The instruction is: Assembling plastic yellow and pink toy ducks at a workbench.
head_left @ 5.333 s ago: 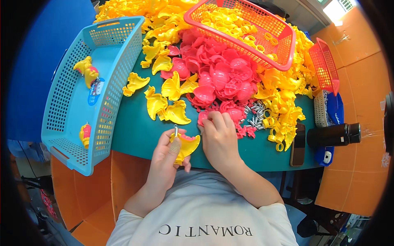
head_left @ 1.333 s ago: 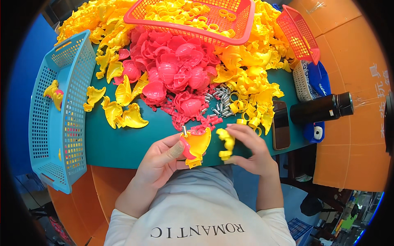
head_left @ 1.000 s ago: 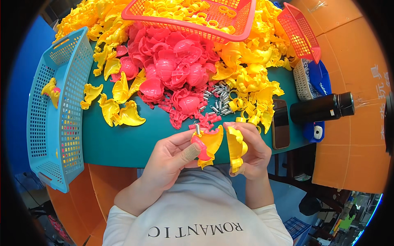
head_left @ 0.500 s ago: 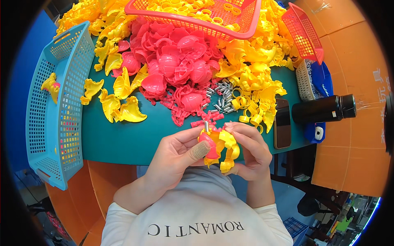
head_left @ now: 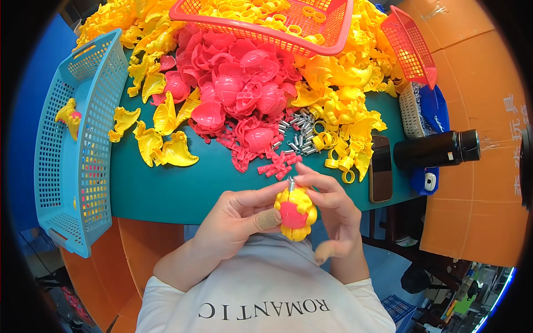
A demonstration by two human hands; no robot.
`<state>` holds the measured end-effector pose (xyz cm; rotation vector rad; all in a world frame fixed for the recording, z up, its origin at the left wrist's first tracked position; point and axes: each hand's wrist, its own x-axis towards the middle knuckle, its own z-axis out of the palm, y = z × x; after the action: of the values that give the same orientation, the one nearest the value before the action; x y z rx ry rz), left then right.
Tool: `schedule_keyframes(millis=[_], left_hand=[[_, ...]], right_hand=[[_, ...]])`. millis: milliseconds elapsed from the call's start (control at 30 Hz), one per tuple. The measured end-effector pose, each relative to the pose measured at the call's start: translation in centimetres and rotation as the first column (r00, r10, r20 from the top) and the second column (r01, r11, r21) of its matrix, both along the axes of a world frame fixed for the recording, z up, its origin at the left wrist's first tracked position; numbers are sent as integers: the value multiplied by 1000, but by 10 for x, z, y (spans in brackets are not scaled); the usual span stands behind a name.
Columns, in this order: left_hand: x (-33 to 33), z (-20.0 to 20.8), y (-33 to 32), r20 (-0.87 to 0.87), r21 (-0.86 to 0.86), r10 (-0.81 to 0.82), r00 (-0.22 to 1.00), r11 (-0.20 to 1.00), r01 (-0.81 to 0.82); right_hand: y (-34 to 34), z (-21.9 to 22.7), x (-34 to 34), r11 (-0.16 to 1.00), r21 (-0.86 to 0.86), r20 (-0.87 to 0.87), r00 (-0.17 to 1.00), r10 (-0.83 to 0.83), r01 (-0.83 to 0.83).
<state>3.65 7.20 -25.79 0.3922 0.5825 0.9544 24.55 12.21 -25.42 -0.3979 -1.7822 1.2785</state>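
One yellow-and-pink toy (head_left: 294, 216), a silver pin (head_left: 291, 185) at its far end, was over the near edge of the table (head_left: 161, 194), clamped in the left hand (head_left: 240, 213); the right hand (head_left: 335, 206) curved around its right, thumb spread away.

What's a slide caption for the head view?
Left hand holds a yellow-and-pink piece with a metal pin, right hand alongside; pink parts pile beyond.

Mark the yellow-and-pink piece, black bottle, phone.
Yellow-and-pink piece (head_left: 294, 214): head view, pink front.
Black bottle (head_left: 430, 150): head view, middle of its body.
Phone (head_left: 381, 169): head view, middle of its dark face.
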Motion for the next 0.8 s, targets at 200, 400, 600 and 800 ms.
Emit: schedule_keyframes(millis=[200, 400, 600, 800], left_hand=[[4, -3, -8, -14, 192, 122, 992, 974, -117], [6, 5, -12, -97, 339, 181, 979, 930, -139], [14, 17, -18, -256, 456, 251, 934, 883, -112], [-2, 11, -9, -657, 555, 290, 696, 811, 185]], right_hand=[[-23, -4, -12, 945, -308, -76, 987, -143, 113], [-24, -21, -17, 974, -217, -281, 951, -131, 70], [-28, -33, -28, 978, -190, -368, 917, -155, 88], [-24, -20, -26, 905, -400, -208, 948, -242, 144]])
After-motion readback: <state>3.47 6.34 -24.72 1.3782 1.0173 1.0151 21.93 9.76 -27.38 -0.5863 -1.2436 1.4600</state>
